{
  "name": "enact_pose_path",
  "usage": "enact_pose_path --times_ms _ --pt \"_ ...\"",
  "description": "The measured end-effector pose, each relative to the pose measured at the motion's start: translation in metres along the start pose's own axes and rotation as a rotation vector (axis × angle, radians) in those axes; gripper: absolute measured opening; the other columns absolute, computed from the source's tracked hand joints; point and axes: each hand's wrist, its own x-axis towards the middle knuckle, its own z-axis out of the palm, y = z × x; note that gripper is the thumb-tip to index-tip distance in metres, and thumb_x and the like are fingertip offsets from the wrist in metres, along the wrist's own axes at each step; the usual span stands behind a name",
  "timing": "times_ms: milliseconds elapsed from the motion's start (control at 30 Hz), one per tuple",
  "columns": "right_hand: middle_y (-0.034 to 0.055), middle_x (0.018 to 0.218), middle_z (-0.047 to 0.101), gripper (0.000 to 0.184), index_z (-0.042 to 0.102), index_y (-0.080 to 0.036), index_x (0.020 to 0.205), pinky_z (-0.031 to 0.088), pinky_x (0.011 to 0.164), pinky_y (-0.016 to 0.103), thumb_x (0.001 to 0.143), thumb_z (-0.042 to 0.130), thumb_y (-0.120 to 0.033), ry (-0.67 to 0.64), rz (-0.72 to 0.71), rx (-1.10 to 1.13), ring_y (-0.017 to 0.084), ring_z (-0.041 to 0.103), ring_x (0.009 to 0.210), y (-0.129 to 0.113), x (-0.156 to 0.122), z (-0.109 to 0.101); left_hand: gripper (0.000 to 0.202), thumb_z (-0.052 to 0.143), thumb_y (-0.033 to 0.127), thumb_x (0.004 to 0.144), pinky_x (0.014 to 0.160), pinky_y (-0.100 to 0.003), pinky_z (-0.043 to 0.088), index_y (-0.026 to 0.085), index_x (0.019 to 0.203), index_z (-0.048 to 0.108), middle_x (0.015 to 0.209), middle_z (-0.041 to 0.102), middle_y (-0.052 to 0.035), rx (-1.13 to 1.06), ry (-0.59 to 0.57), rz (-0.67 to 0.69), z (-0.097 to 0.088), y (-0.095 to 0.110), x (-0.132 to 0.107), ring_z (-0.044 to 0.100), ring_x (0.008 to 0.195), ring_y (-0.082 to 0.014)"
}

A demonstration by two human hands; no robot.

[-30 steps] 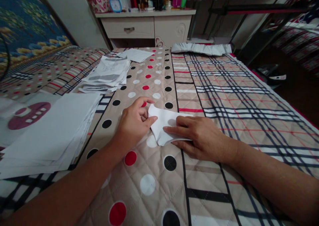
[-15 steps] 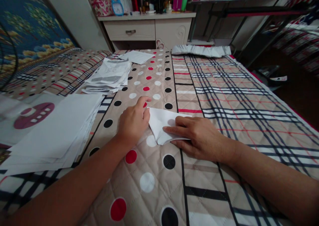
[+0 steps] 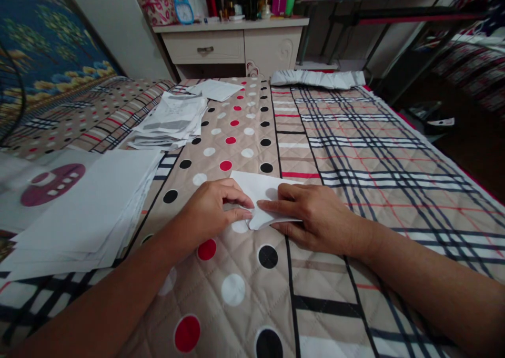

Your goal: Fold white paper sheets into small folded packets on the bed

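A folded white paper (image 3: 256, 190) lies on the quilted bedspread (image 3: 355, 153) in the middle of the view. My left hand (image 3: 213, 211) pinches the paper's near left corner between thumb and fingers. My right hand (image 3: 315, 216) lies flat on the paper's right part, fingers stretched and pointing left, pressing it down. The fingertips of both hands almost meet on the paper.
A thick stack of white sheets (image 3: 87, 211) lies at the left. Further back are a pile of folded papers (image 3: 169, 119) and one loose sheet (image 3: 215, 89). A pale bedside cabinet (image 3: 232, 45) with a blue clock (image 3: 183, 10) stands beyond the bed.
My left hand has slid down from the paper's far left corner to its near left corner and closed on it. My right hand has stayed in place.
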Motion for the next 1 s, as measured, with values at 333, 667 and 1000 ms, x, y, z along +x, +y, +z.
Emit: enact_pose_path --times_ms 333,667,1000 --pt "0.0045 0.089 0.057 0.038 0.06 -0.024 0.127 0.03 0.061 0.028 0.091 0.051 -0.035 0.023 0.005 0.018 0.016 0.054 0.074 -0.001 0.0 0.0 0.017 0.078 0.02 0.068 0.075 -0.031 0.048 0.024 0.084 0.074 0.088 0.067 -0.0005 0.157 0.025 0.052 0.004 0.001 -0.003 0.06 0.08 -0.0159" --pt "0.002 0.081 0.06 0.031 0.069 -0.02 0.107 0.035 0.063 0.026 0.088 0.061 -0.043 0.13 0.118 0.406 0.014 0.054 0.072 0.006 0.0 0.002 0.031 0.088 0.027 0.058 0.081 -0.035 0.046 0.02 0.085 0.074 0.09 0.064 -0.0026 0.239 0.125 0.149 0.01 0.001 -0.011 0.059 0.089 -0.0198" --pt "-0.0002 0.068 0.059 0.029 0.065 -0.016 0.073 0.036 0.058 0.024 0.092 0.053 -0.035 0.139 0.365 0.708 0.011 0.05 0.063 0.01 0.011 0.006 0.027 0.086 0.017 0.061 0.075 -0.028 0.051 0.016 0.085 0.076 0.09 0.07 -0.0023 0.08 0.087 0.201 0.01 0.004 -0.012 0.064 0.081 -0.0155"
